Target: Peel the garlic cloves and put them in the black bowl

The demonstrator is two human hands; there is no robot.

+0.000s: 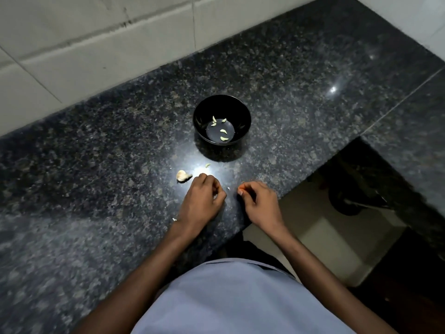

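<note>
A: What was held in the hands at that moment?

B: The left hand (pixel 201 196) was curled, low and just left of centre in the frame, and something small and pale could be made out between its fingertips. It was judged to be a clove or a scrap of skin, but which could not be told. The right hand (pixel 261 203), just beside it toward the right, was seen with fingers loosely bent and thumb drawn in; whether anything was pinched there could not be told either.

A: And close around the hands?

B: A tiny white fleck (pixel 228 188), taken to be peel, lay on the counter (pixel 96 153) between the two hands. Another fleck (pixel 174 219) was seen by the left wrist. A piece of garlic still in its skin (pixel 182 175) rested just beyond the left knuckles, up and to the left. One loose clove (pixel 207 165) lay a little further up, between the hands and the bowl.

A: How much had been done?

B: About five peeled cloves (pixel 222 131) were counted inside the black bowl (pixel 244 112), which stood near the centre of the frame, well apart from the hands. So a fair share of the work was judged finished.

A: What was left?

B: The unpeeled piece had yet to be stripped, and the loose clove, along with whatever was in the left hand, had yet to be dropped into the bowl.
</note>
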